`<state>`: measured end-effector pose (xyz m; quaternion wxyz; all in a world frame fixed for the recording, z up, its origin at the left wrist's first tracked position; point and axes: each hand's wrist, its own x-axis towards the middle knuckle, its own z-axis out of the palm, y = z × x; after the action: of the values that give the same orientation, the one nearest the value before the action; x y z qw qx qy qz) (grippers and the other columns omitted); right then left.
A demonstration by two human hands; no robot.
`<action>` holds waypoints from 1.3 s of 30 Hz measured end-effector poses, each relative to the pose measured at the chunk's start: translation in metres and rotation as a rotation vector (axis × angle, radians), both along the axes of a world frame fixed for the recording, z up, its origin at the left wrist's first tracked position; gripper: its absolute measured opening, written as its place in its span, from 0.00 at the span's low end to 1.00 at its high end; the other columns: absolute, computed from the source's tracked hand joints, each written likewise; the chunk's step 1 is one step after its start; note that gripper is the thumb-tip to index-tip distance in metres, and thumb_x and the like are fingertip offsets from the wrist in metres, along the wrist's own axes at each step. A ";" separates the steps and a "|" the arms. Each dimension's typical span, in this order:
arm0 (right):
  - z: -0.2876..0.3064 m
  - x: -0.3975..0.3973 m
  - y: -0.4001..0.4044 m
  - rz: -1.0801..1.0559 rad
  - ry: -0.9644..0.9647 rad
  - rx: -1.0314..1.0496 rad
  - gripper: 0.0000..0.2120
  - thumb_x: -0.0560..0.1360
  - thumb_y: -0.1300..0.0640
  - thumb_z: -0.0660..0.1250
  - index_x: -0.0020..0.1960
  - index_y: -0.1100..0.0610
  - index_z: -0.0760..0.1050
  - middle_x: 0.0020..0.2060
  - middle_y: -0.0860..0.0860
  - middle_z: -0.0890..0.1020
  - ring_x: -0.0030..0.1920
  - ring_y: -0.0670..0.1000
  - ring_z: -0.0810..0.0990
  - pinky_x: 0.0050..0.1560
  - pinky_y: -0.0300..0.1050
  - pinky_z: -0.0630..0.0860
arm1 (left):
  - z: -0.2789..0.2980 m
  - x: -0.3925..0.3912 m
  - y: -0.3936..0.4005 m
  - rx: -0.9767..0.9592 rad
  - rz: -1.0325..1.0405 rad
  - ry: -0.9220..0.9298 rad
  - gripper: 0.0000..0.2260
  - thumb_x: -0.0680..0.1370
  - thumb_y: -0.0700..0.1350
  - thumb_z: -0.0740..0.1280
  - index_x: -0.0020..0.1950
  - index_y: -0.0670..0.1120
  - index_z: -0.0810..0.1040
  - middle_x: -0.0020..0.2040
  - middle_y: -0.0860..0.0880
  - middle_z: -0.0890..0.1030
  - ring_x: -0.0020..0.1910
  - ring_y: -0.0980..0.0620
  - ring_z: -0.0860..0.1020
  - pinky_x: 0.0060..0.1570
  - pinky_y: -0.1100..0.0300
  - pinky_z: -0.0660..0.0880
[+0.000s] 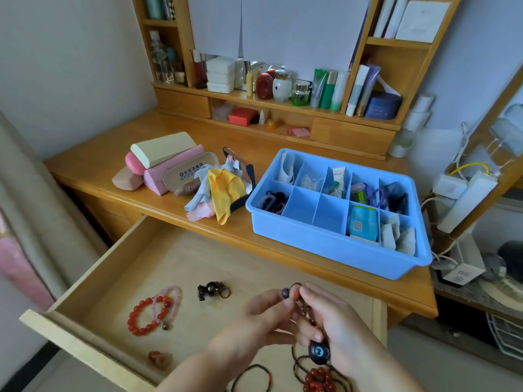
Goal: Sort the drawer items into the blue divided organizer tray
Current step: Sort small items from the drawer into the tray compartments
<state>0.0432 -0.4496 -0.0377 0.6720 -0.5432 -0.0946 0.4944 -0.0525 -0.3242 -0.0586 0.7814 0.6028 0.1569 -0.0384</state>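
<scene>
Over the open wooden drawer (pixel 93 287), my left hand (pixel 254 321) and my right hand (pixel 334 318) both pinch a dark beaded string (pixel 304 306) with a large dark bead (pixel 318 352) hanging below. A red flower-shaped pendant (pixel 318 379) dangles under it. In the drawer lie a red bead bracelet (pixel 141 318), a pink bead bracelet (pixel 172 301), a dark metal charm (pixel 213 290), a brown carved piece (pixel 159 357) and a thin dark cord bracelet (pixel 252 377). The blue divided organizer tray (pixel 325 244) sits on the desk at the right, most compartments filled, two front middle ones bare.
Glasses cases (pixel 167 165) and a heap of cleaning cloths (pixel 220 190) lie on the desk left of the tray. Bottles and jars line the shelf (pixel 283 103) behind. A power strip with cables (pixel 464 190) stands to the right.
</scene>
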 end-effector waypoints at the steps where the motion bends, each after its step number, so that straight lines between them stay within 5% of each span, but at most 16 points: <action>1: 0.000 0.000 0.001 -0.006 -0.039 -0.039 0.10 0.78 0.58 0.60 0.44 0.62 0.76 0.30 0.58 0.69 0.20 0.48 0.62 0.25 0.42 0.64 | -0.001 0.001 -0.002 0.021 0.074 -0.006 0.15 0.78 0.52 0.65 0.56 0.42 0.78 0.46 0.38 0.82 0.43 0.47 0.81 0.50 0.53 0.78; 7: 0.004 0.001 0.004 0.013 -0.266 -0.164 0.13 0.82 0.56 0.55 0.51 0.63 0.73 0.33 0.52 0.81 0.20 0.48 0.64 0.26 0.41 0.66 | 0.003 0.007 -0.004 0.217 0.282 -0.053 0.05 0.78 0.43 0.66 0.51 0.47 0.81 0.41 0.46 0.85 0.35 0.51 0.81 0.36 0.61 0.77; 13: -0.002 -0.003 -0.002 0.023 -0.196 -0.140 0.12 0.82 0.59 0.53 0.45 0.64 0.69 0.36 0.63 0.82 0.20 0.50 0.60 0.25 0.41 0.62 | 0.027 0.015 0.019 0.149 0.563 -0.165 0.08 0.81 0.43 0.60 0.54 0.43 0.78 0.44 0.47 0.85 0.46 0.49 0.83 0.47 0.60 0.79; 16: -0.010 0.000 -0.007 0.067 -0.284 -0.188 0.11 0.81 0.62 0.55 0.43 0.63 0.71 0.30 0.58 0.78 0.20 0.49 0.61 0.25 0.42 0.61 | 0.057 0.033 0.029 0.164 0.514 -0.269 0.09 0.82 0.44 0.57 0.55 0.47 0.77 0.32 0.52 0.76 0.32 0.51 0.77 0.39 0.58 0.79; 19: -0.015 0.002 -0.012 0.145 -0.472 -0.299 0.12 0.81 0.61 0.57 0.40 0.60 0.72 0.26 0.52 0.74 0.21 0.47 0.64 0.25 0.40 0.61 | 0.093 0.072 0.046 0.463 0.395 -0.324 0.09 0.81 0.44 0.59 0.53 0.53 0.78 0.28 0.57 0.72 0.26 0.56 0.71 0.29 0.62 0.74; 22: -0.017 0.001 -0.016 0.218 -0.771 -0.454 0.12 0.78 0.56 0.59 0.37 0.52 0.73 0.24 0.46 0.74 0.26 0.42 0.69 0.31 0.34 0.65 | 0.112 0.121 0.062 0.952 0.203 -0.142 0.09 0.79 0.43 0.62 0.56 0.48 0.79 0.33 0.51 0.78 0.29 0.54 0.74 0.29 0.59 0.75; 28: -0.004 -0.001 -0.019 0.277 -0.835 -0.411 0.13 0.78 0.54 0.60 0.35 0.47 0.72 0.24 0.40 0.75 0.28 0.39 0.71 0.34 0.31 0.65 | 0.095 0.151 0.063 1.443 -0.047 0.176 0.12 0.78 0.42 0.63 0.60 0.49 0.79 0.49 0.49 0.82 0.45 0.48 0.80 0.35 0.61 0.70; 31: 0.018 0.004 -0.014 0.214 -0.833 -0.304 0.13 0.79 0.55 0.61 0.35 0.52 0.74 0.25 0.46 0.74 0.27 0.40 0.70 0.33 0.33 0.65 | 0.087 0.132 0.064 1.365 0.217 -0.047 0.14 0.79 0.41 0.60 0.62 0.49 0.78 0.49 0.51 0.83 0.41 0.52 0.79 0.39 0.60 0.74; 34: 0.050 0.019 0.000 0.116 -0.901 -0.160 0.14 0.79 0.52 0.60 0.36 0.54 0.74 0.25 0.48 0.72 0.27 0.43 0.68 0.31 0.36 0.65 | 0.072 0.092 0.062 1.192 0.505 -0.372 0.11 0.77 0.37 0.62 0.54 0.49 0.81 0.46 0.57 0.82 0.39 0.61 0.75 0.37 0.74 0.69; 39: 0.111 0.069 0.048 -0.251 -0.666 0.166 0.15 0.70 0.52 0.61 0.27 0.52 0.61 0.23 0.47 0.63 0.23 0.47 0.57 0.25 0.40 0.56 | 0.007 0.024 0.052 0.973 0.585 -0.198 0.19 0.75 0.32 0.65 0.44 0.59 0.77 0.40 0.63 0.80 0.37 0.59 0.76 0.35 0.74 0.69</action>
<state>0.1122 -0.4012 0.0731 0.7016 -0.6253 -0.2808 0.1948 -0.0283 -0.2723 -0.0516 0.4031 0.8252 0.2429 0.3123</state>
